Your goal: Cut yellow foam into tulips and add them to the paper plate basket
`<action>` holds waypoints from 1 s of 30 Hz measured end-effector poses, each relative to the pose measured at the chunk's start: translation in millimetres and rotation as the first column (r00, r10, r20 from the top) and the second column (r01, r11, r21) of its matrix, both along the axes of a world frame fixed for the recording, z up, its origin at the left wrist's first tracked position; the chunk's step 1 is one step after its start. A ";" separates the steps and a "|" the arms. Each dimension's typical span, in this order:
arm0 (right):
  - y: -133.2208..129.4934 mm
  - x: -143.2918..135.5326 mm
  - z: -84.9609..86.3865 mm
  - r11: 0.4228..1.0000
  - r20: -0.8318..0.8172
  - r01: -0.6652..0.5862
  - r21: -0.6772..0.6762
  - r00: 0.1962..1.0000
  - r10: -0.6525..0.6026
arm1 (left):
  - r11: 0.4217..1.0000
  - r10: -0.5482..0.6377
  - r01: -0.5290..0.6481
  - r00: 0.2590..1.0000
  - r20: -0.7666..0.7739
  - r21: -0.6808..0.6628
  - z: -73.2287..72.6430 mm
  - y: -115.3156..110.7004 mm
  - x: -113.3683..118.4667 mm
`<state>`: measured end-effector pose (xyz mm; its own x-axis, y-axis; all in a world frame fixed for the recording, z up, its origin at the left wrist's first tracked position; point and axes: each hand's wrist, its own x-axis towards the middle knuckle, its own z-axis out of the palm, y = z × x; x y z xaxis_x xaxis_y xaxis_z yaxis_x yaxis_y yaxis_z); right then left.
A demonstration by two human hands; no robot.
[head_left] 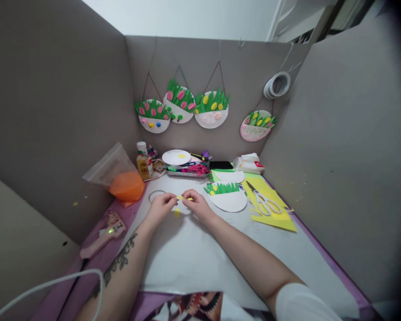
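Between my two hands, held at the fingertips above the middle of the white work sheet (187,249), is a small yellow paper piece (180,197). My left hand (163,206) pinches its left end. The fingers of my right hand (196,204) are closed on its right end. Just below them another small yellow piece (177,213) lies on the sheet. To the right of my right hand sits a white paper-plate basket (229,201) with green paper grass and yellow shapes. White-handled scissors (266,203) rest on yellow paper (280,220) farther right.
A pink glue gun (103,238) with a green light and a bag of orange material (127,183) are at left. Behind stand a bottle (144,161), a tray of supplies (187,173) and a tissue pack (249,164). Decorated plates (212,119) and tape rolls (276,84) hang on the back panel.
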<state>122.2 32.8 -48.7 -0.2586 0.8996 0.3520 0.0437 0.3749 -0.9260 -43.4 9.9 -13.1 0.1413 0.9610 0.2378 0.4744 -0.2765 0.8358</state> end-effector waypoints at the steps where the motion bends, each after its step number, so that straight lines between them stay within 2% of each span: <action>1: 0.1 -0.1 -0.1 1.000 -0.005 0.000 -0.003 1.000 0.000 | 1.000 -0.002 0.002 1.000 0.001 -0.004 0.8 -0.3 0.2; 9: 1.8 0.0 -1.7 1.000 -0.035 0.006 -0.025 0.999 -0.007 | 0.999 0.003 -0.002 1.000 0.025 -0.038 4.4 -2.8 2.6; 21: 5.1 2.4 -5.2 0.995 -0.078 -0.063 -0.072 0.995 0.058 | 0.996 -0.014 0.018 0.999 0.046 -0.086 2.8 -2.1 1.5; 30: 5.8 3.7 -5.1 0.997 -0.057 -0.069 -0.044 0.996 0.067 | 0.996 -0.024 0.027 0.999 0.043 -0.085 2.2 -2.1 1.5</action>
